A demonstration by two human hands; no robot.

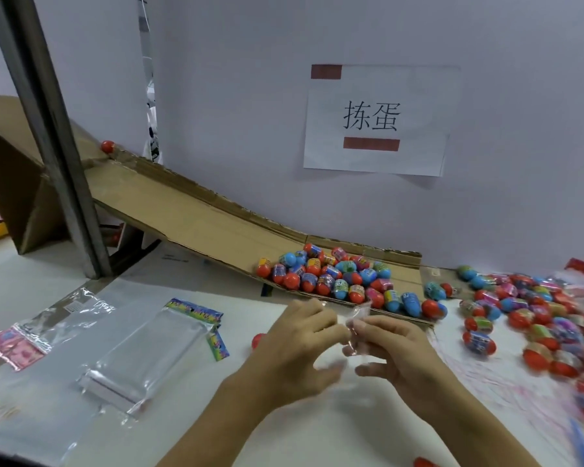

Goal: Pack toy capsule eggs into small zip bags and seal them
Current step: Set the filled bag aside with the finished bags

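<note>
I hold a small clear bag point(357, 326) up over the white table point(196, 416), between my two hands. My left hand point(299, 345) pinches its left edge with curled fingers, and my right hand point(397, 352) pinches the right edge the same way; the plastic is crumpled and blurred, so I cannot tell whether anything is inside it or whether its mouth is closed. Just beyond the bag lies a heap of capsule eggs point(331, 276), red, blue and yellow, resting at the low end of a cardboard ramp point(189, 210) that climbs away to the left of the bag. One red egg point(107, 147) sits alone at the top of that ramp. To the right of the bag a second, wider spread of eggs point(533, 321) covers the table. To the left of the bag lies a stack of clear bags point(149, 358) with a coloured header strip, and further left some loose flat plastic sleeves point(48, 332). Behind the bag, on the wall, hangs a paper sign point(375, 119) with two printed characters. A grey metal post point(51, 136) stands far to the left of the bag.
</note>
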